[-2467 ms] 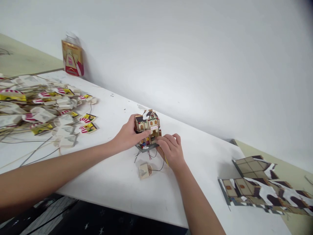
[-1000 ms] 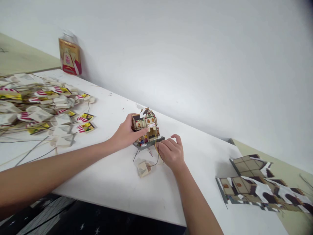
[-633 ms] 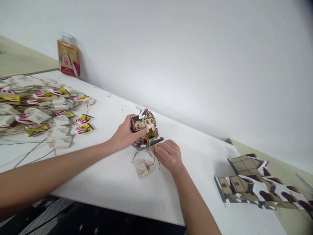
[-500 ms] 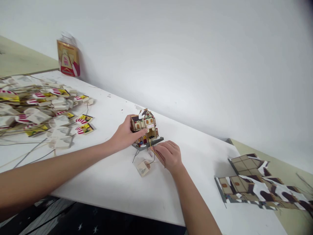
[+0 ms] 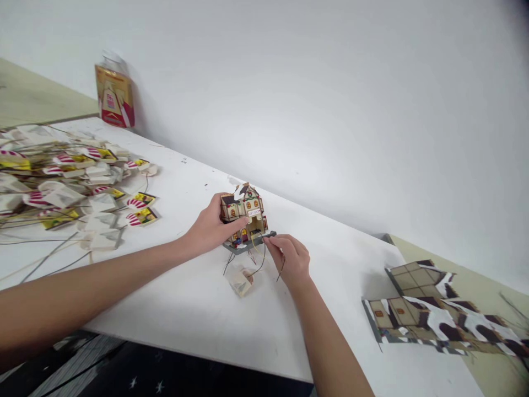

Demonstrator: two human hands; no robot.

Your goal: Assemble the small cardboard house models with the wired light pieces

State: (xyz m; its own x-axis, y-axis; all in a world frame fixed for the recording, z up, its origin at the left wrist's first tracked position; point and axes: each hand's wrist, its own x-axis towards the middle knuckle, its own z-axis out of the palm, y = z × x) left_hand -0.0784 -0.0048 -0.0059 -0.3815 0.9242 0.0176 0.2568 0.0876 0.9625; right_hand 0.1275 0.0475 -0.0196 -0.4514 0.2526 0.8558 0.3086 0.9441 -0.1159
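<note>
My left hand (image 5: 215, 225) grips a miniature house (image 5: 249, 212) from its left side, with the thumb across its front. The house has a snowy dark roof, small yellow windows, a sign and a grey base. At the base's right corner, my right hand (image 5: 290, 255) is closed in a pinch on a thin wire (image 5: 281, 270), whose end hangs below the fingers. Other thin wires come out of the house's front opening and from under its base. One of them leads to a small white plastic piece (image 5: 241, 281) lying on the table just below the house.
Many white pieces (image 5: 101, 240) with wires and red-striped awnings (image 5: 141, 217) are heaped at the left. A gold and red package (image 5: 114, 95) stands against the wall at the back. Several similar miniature houses (image 5: 438, 322) lie at the right edge of the white table (image 5: 173, 309).
My right hand has risen slightly towards the base's right corner, its fingers now pinched higher. The wire by the opening curves differently. My left hand and the house stay in place.
</note>
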